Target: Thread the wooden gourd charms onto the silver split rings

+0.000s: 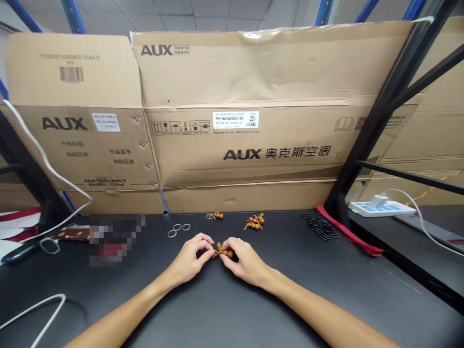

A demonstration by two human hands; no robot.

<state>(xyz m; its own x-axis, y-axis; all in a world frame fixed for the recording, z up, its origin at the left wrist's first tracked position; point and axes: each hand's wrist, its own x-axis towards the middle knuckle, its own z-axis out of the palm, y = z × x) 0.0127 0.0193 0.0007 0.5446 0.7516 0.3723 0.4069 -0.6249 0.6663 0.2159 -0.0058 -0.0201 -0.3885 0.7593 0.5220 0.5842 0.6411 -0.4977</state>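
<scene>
Over the middle of the black table, my right hand (243, 258) pinches a small brown wooden gourd charm (227, 253) between thumb and fingers. An orange knotted cord (219, 247) comes off the charm's left end. My left hand (194, 256) is closed at the cord's end, thumb and forefinger meeting there. A pale bit of a metal key ring seems to show at those fingertips, mostly hidden. Just beyond my hands lie several more gourd charms (254, 222) in a small heap. One charm with a ring on it (216, 216) lies further left.
Three loose key rings (177, 227) lie left of my hands. Black clasps (321, 227) form a pile at the right, beside a red strap (348, 234). A power strip (380, 209) and white cables flank the table; cardboard (239, 169) stands along the back.
</scene>
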